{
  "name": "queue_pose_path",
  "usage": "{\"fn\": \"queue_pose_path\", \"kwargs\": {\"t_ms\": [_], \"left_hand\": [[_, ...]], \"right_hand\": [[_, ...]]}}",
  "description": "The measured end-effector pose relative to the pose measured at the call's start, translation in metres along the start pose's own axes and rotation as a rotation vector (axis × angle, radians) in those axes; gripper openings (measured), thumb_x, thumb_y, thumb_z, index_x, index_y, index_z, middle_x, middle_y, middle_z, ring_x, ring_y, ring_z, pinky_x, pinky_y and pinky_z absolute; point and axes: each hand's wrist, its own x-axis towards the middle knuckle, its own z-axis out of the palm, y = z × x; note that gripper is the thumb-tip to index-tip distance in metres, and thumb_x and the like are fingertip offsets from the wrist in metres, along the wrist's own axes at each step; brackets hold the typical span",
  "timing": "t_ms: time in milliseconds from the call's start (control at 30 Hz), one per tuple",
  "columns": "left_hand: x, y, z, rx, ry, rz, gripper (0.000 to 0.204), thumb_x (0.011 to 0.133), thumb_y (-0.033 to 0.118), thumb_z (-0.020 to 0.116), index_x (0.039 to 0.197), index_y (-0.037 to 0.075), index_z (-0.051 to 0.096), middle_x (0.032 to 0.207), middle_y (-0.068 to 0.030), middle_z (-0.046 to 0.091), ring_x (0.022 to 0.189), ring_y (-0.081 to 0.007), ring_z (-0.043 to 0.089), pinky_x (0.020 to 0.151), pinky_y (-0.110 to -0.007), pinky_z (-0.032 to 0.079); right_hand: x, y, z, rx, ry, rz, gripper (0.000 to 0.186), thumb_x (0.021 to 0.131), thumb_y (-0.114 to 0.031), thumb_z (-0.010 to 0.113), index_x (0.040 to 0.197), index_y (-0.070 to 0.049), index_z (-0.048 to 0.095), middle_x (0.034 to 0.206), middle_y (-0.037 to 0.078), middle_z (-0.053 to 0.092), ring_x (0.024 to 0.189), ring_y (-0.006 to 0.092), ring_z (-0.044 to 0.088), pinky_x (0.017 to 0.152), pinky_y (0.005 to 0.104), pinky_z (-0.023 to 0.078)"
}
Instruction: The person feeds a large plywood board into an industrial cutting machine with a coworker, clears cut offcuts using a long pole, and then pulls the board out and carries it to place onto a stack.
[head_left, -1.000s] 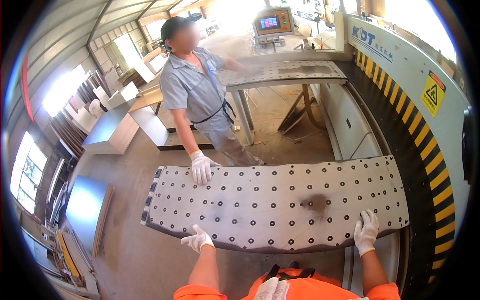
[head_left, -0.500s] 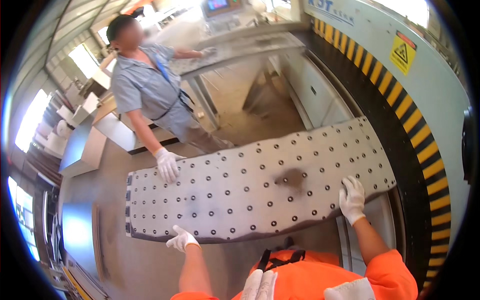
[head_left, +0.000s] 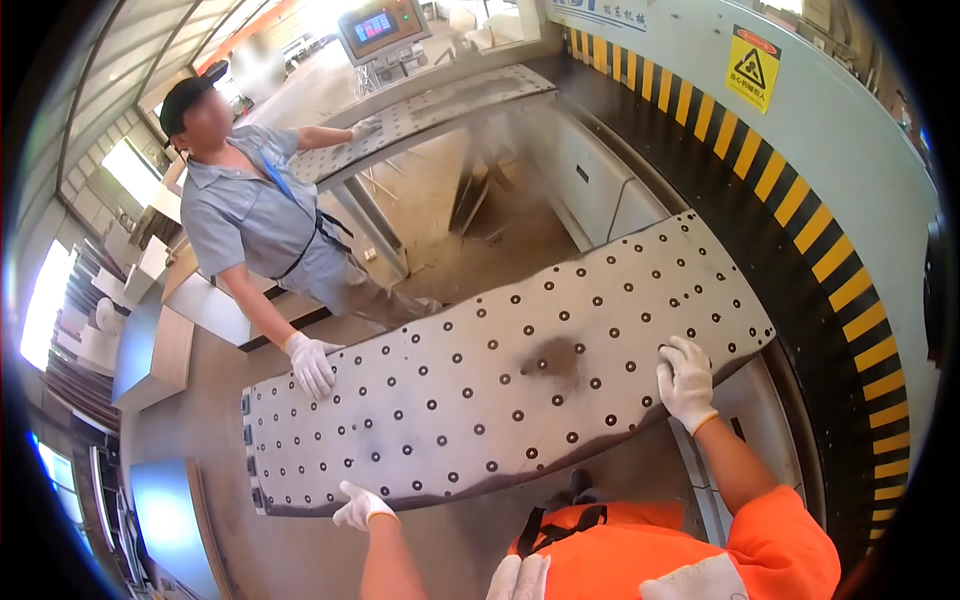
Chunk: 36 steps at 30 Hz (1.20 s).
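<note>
A long grey table panel (head_left: pixel 460 400), dotted with rows of dark round studs, stretches across in front of me. My right hand (head_left: pixel 687 383), in a white work glove, lies open on its top near the right end, fingers stretched out. At the near edge, left of the middle, my gloved left hand (head_left: pixel 362 506) touches the panel with its fingers apart; part of it hangs over the edge. Neither hand holds a loose object. A dark smudge (head_left: pixel 556 358) marks the panel's middle.
Across the panel a co-worker (head_left: pixel 245 200) rests one gloved hand (head_left: pixel 311 366) on it and the other on a second studded table (head_left: pixel 430 112). A machine beam with yellow-black stripes (head_left: pixel 750 160) runs along the right. Boards (head_left: pixel 180 515) stand at left; a control screen (head_left: pixel 383 36) is behind.
My view has shifted, so the panel slants more steeply and its left end sits lower in the picture. Both my hands remain at about the same spots on it.
</note>
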Motion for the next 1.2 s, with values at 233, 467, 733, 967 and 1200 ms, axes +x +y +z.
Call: {"fn": "queue_pose_path", "kwargs": {"t_ms": [233,467,733,967,1200], "left_hand": [[-0.005,0.001,-0.009,-0.09,-0.066,0.007,0.085,0.104,0.062,0.053,0.143,-0.009,0.027,0.122,-0.0289,0.069,0.106,-0.0448,0.075,0.089,-0.058,0.062],[-0.009,0.004,-0.01,-0.094,-0.013,0.031,0.075,0.106,0.058,0.055,0.136,-0.006,0.031,0.118,-0.0278,0.069,0.101,-0.0453,0.076,0.084,-0.057,0.063],[-0.007,0.004,-0.011,-0.076,-0.029,0.014,0.071,0.106,0.057,0.055,0.133,-0.004,0.031,0.117,-0.0297,0.069,0.099,-0.0472,0.076,0.085,-0.058,0.063],[-0.008,0.004,-0.014,-0.093,-0.041,0.003,0.075,0.106,0.059,0.055,0.138,-0.005,0.031,0.121,-0.0308,0.069,0.104,-0.0479,0.075,0.087,-0.06,0.062],[-0.008,0.006,-0.022,-0.07,-0.142,-0.025,0.105,0.105,0.06,0.052,0.166,-0.009,0.002,0.144,-0.0321,0.059,0.123,-0.0456,0.069,0.103,-0.053,0.057]], "right_hand": [[-0.001,0.003,0.003,-0.012,0.006,-0.025,0.028,0.089,-0.015,0.072,0.116,-0.007,0.073,0.131,0.015,0.067,0.125,0.0385,0.06,0.109,0.0498,0.049],[0.001,-0.001,-0.001,-0.003,0.04,-0.004,0.026,0.088,-0.015,0.072,0.113,-0.007,0.074,0.129,0.015,0.067,0.124,0.0382,0.061,0.108,0.0496,0.049],[0.002,-0.001,0.0,0.012,0.038,-0.008,0.027,0.088,-0.015,0.072,0.113,-0.006,0.075,0.128,0.015,0.068,0.125,0.0382,0.062,0.108,0.05,0.049],[-0.001,0.0,0.003,0.01,0.01,0.024,0.029,0.088,-0.014,0.071,0.115,-0.004,0.076,0.131,0.016,0.068,0.128,0.039,0.06,0.111,0.0507,0.047],[-0.004,0.001,0.007,0.045,-0.006,0.041,0.028,0.089,-0.011,0.069,0.115,-0.002,0.075,0.135,0.018,0.067,0.133,0.0398,0.058,0.115,0.051,0.044]]}}
